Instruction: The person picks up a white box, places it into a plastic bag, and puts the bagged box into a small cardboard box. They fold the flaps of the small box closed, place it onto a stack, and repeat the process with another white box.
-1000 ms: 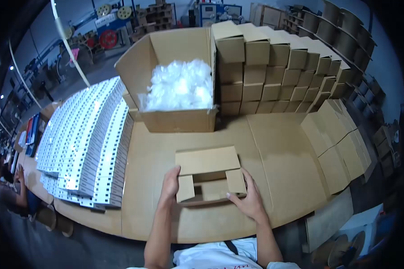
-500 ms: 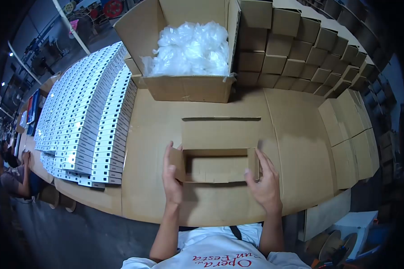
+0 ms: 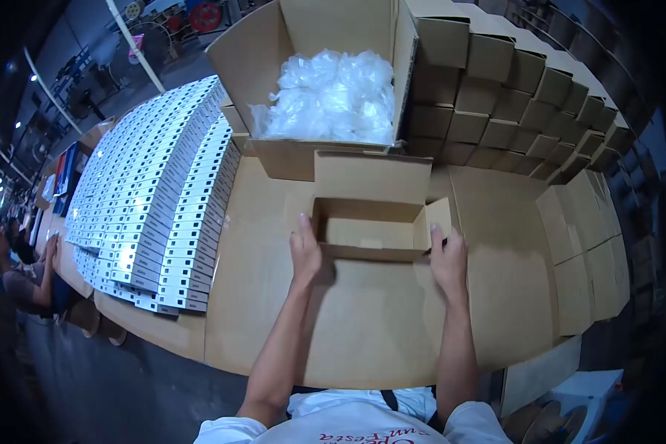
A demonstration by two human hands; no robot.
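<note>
A worker in a white T-shirt (image 3: 348, 422) with red lettering handles a small brown cardboard box (image 3: 370, 231) at a cardboard-covered table (image 3: 392, 333), on the worker's side of a large open carton (image 3: 288, 159) heaped with crumpled clear plastic (image 3: 340, 96). The small box sits open side up, its lid flap (image 3: 372, 177) raised on the side toward the large carton and overlapping that carton's front wall in the view. The right hand (image 3: 449, 263) has a narrow grip, thumb and fingers pinching the outturned right end flap (image 3: 438, 214). The left hand (image 3: 304, 251) is set against the opposite end; whether its grip closes around the cardboard cannot be told from this angle. Left of the large carton rise tight stacks of slim white boxes (image 3: 144, 192) marked with dark squares. Right of it, brown boxes (image 3: 488, 96) are piled in rows, and nearer the worker than that pile lie further brown cardboard pieces (image 3: 581, 251). Beyond the white stacks, farther left of the carton, another person (image 3: 29, 285) is at the table's edge.
</note>
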